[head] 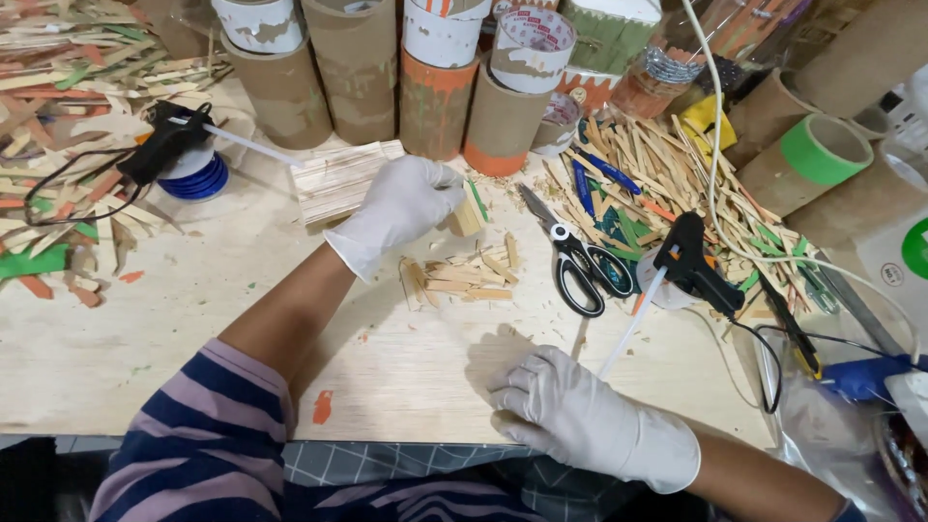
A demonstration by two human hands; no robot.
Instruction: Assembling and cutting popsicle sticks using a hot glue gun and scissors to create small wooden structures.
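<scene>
Gathering cut wooden stick pieces [456,278] at tabletop [116,338] centre: left hand [401,208] pinching one small piece at twelve o'clock of the pile; right hand [556,401] loosely curled, empty, at five o'clock. Next probably needs careful placement.

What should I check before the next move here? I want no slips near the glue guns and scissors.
1. Left hand grips small wooden pieces: ok, though what exactly it pinches is partly hidden.
2. Right hand empty, resting on the table: ok.
3. Scissors closed, lying apart from both hands: ok.
4. Right glue gun nozzle away from the hands: ok.
5. Whether either glue gun is hot: cannot tell.
6. Cut stick pile within reach: ok.
</scene>
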